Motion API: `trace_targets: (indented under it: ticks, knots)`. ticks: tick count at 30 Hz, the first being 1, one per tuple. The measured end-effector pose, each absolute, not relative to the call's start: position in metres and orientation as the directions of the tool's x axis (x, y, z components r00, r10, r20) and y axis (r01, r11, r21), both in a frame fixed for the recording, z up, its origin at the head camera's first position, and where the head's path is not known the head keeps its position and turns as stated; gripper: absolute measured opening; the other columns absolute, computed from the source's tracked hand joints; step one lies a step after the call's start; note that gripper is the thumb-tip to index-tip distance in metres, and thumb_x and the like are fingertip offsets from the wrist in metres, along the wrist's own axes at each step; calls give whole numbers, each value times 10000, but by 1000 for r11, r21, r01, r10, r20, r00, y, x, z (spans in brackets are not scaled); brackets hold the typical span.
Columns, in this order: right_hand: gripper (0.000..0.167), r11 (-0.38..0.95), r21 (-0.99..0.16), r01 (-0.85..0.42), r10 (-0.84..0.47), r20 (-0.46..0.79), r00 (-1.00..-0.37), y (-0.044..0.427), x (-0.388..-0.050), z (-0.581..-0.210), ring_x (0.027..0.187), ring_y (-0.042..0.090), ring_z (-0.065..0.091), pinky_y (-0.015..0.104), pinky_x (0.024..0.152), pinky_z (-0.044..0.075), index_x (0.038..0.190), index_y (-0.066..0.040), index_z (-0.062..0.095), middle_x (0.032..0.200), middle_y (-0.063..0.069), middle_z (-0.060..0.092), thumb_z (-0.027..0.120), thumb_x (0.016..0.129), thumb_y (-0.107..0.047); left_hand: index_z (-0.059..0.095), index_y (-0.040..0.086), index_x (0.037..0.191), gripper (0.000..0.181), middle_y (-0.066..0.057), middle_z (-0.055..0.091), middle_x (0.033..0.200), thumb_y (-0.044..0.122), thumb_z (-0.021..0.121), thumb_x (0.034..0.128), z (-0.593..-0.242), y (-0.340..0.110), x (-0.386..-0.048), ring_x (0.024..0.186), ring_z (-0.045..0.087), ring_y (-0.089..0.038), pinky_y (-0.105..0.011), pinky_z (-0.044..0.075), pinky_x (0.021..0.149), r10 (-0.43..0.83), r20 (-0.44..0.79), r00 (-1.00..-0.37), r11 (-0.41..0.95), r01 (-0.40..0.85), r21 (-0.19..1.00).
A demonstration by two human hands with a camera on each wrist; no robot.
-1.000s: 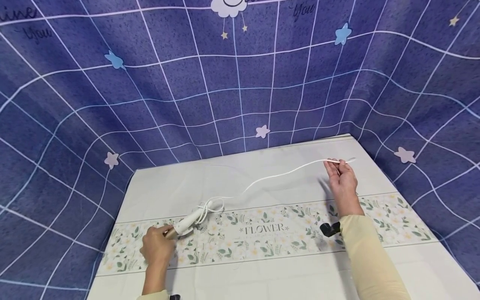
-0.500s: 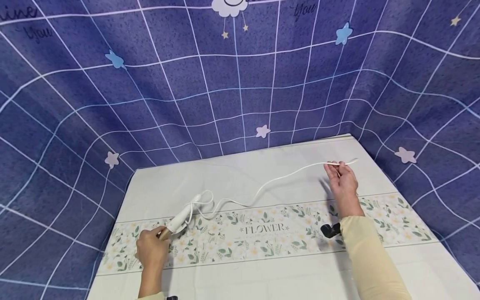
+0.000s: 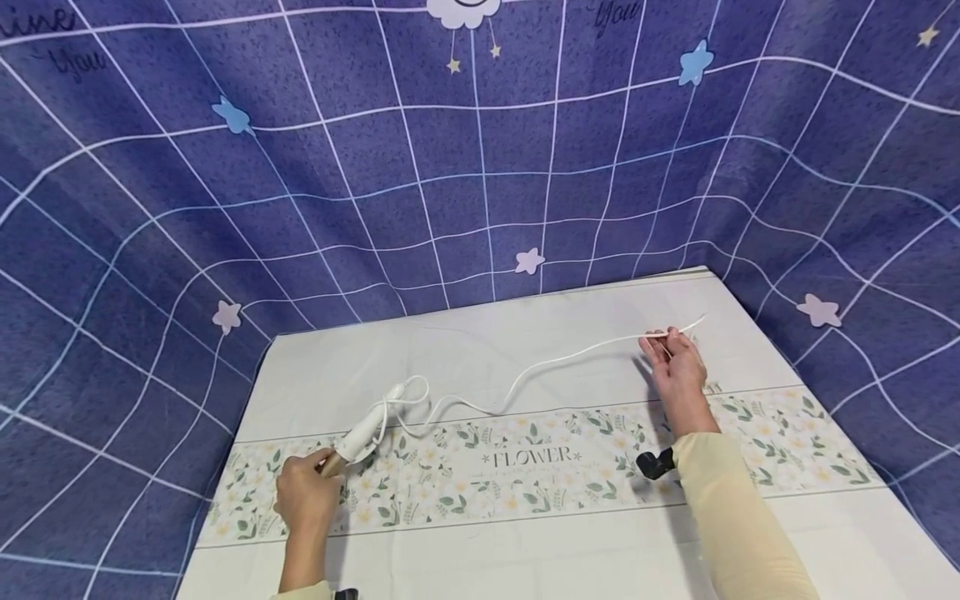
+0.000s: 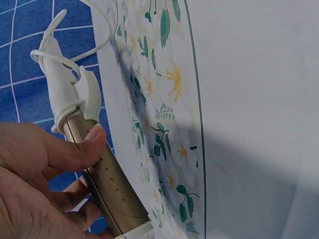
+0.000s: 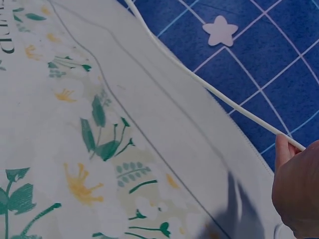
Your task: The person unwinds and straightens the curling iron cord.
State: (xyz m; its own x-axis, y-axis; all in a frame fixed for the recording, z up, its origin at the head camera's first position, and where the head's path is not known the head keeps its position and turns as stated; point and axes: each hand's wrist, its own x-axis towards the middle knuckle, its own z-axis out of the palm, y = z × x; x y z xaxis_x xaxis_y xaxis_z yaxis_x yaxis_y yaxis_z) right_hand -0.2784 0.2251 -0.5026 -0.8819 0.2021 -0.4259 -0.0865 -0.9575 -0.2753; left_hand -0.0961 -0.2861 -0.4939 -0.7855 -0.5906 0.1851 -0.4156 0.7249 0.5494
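Observation:
In the head view, my left hand holds a curling iron over the floral band, its white handle pointing away from me. The left wrist view shows the thumb and fingers around the gold barrel, which has a row of small holes. A white clamp lever stands off the handle. Looped at the handle's end, the white cord runs to the far right. There my right hand pinches it raised above the table, a short length sticking out past the fingers. The cord's end is too small to make out.
A white table cover with a printed flower band lies under both hands. Blue grid-patterned cloth hangs behind and at both sides. A black strap mount sits at the right wrist.
The curling iron has moved left, and its cord loops have spread, with a longer stretch of cord lying on the table. My right hand has shifted slightly left and toward me.

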Motion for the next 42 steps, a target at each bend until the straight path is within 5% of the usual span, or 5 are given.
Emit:
trace_targets:
  ticks: [22, 31, 39, 42]
  knots:
    - [87, -905, -423, -52, 269, -473, -839, 223, -279, -524, 760, 235, 653, 418, 973, 444, 923, -16, 669, 792, 159, 637, 583, 925, -16, 675, -39, 1126, 449, -262, 543, 953, -82, 754, 686, -489, -281, -95, 851, 547, -459, -611, 369, 727, -580, 167, -797, 715, -399, 574]
    - [158, -891, -453, -30, 288, -512, -810, 219, -277, -526, 872, 223, 628, 408, 973, 453, 1056, -1, 660, 868, 141, 629, 616, 905, -18, 678, -35, 1119, 444, -262, 547, 951, -80, 757, 684, -487, -282, -95, 860, 547, -460, -603, 375, 727, -575, 175, -799, 718, -391, 576]
    - [101, -854, -517, 59, 228, -473, -851, 203, -269, -530, 992, 236, 625, 399, 1031, 398, 955, -18, 652, 920, 139, 639, 553, 943, 1, 685, -17, 1115, 453, -257, 550, 955, -71, 759, 671, -485, -284, -96, 859, 540, -444, -592, 372, 730, -591, 175, -788, 708, -402, 580]
    - [133, -841, -530, 111, 189, -480, -857, 196, -265, -531, 1039, 239, 634, 404, 1036, 389, 1051, -11, 627, 935, 134, 668, 541, 950, 5, 688, -11, 1113, 457, -253, 551, 957, -73, 761, 666, -485, -286, -96, 861, 537, -443, -600, 365, 733, -597, 175, -783, 706, -409, 578]
